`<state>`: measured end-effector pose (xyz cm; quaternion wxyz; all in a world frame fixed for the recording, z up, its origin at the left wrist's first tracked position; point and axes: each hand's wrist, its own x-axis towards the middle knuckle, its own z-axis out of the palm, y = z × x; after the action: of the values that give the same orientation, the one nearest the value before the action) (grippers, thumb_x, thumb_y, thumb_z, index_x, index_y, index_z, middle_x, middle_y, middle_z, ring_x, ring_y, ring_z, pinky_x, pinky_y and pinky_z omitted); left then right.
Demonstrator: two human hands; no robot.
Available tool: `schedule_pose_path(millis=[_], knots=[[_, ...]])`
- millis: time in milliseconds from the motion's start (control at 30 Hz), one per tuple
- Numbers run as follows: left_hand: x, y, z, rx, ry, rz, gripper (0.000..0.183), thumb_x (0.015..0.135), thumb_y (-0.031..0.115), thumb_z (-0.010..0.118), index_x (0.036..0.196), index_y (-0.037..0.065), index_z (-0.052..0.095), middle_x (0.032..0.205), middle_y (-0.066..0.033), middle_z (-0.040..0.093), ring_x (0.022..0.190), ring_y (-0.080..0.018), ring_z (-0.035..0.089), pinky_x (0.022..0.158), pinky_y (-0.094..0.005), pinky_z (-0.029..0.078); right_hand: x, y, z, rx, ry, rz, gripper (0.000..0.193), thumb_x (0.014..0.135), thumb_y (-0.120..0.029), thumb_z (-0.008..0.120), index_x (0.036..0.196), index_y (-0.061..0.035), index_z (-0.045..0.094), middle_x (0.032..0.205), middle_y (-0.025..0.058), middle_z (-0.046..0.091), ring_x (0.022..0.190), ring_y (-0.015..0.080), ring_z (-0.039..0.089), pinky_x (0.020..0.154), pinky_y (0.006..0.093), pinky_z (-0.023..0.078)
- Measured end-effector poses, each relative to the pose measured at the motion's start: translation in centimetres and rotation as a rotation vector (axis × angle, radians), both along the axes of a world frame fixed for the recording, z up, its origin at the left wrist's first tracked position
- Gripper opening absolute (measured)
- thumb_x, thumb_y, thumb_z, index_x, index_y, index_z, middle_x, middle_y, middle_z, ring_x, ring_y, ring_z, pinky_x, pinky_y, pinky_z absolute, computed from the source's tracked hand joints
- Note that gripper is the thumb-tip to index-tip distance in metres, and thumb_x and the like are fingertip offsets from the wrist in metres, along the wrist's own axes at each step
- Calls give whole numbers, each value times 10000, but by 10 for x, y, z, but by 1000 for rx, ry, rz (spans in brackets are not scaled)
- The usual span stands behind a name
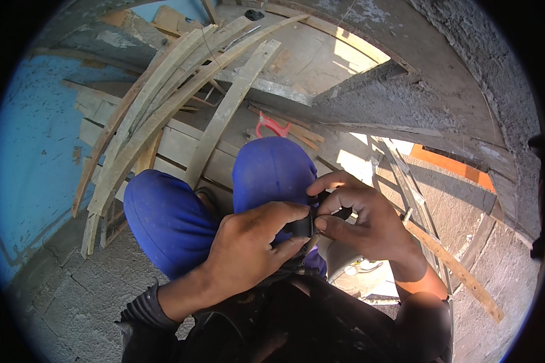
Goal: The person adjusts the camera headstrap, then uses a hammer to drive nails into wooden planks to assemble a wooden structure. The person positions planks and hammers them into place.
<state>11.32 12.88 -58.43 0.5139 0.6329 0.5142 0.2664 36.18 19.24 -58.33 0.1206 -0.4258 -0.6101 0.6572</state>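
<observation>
Black and compact, a cylindrical piece sits above the lap in the head view, gripped between the left hand's thumb and fingers, the right hand half-curled at its edge. A loosened pinch could drop it. Nearby, a pale bucket-like container holds glare-washed, unidentifiable contents.

A dark top is worn with blue trousers
</observation>
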Motion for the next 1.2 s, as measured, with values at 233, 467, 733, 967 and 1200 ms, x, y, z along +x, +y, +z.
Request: schedule_pose_path(millis=[233,467,733,967,1200], knots=[[3,3,-1,-80,13,28,480,848,55,908,1240,-3,638,1104,-160,795,1070,-328,805,901,-369,640,-5,-4,4,266,-55,58,372,797,-140,947,1109,-48,767,1290,130,705,1132,274,701,975,419,545],[-7,19,1,-308,-217,-87,333,912,66,859,1144,-2,629,995,-91,734,1009,-203,766,911,-352,619,-3,-5,-1,438,-101,173,461,773,-192,959,1178,-87,765,1146,76,751,1119,341,710,977,461,565],[-12,21,-21,-729,-553,-25,112,1003,71,723,1022,41,617,1040,-27,622,893,-122,592,789,-285,474,5,-7,-22,379,116,69,440,758,-77,928,1166,-49,766,1037,115,745,960,294,745,837,394,598],[-8,14,-28,-779,-819,189,168,1058,153,572,1153,28,631,1415,-147,596,1130,-168,614,957,-333,515,17,-24,-38,-176,211,-127,384,877,-19,851,1224,0,689,1039,64,737,935,107,716,838,291,573],[-1,15,-24,-543,-243,-112,195,1094,156,676,1084,-33,722,954,-39,748,915,-81,639,848,-288,527,20,-40,-50,-497,456,-349,353,965,18,775,1282,21,622,1080,71,730,954,130,715,863,288,578]])
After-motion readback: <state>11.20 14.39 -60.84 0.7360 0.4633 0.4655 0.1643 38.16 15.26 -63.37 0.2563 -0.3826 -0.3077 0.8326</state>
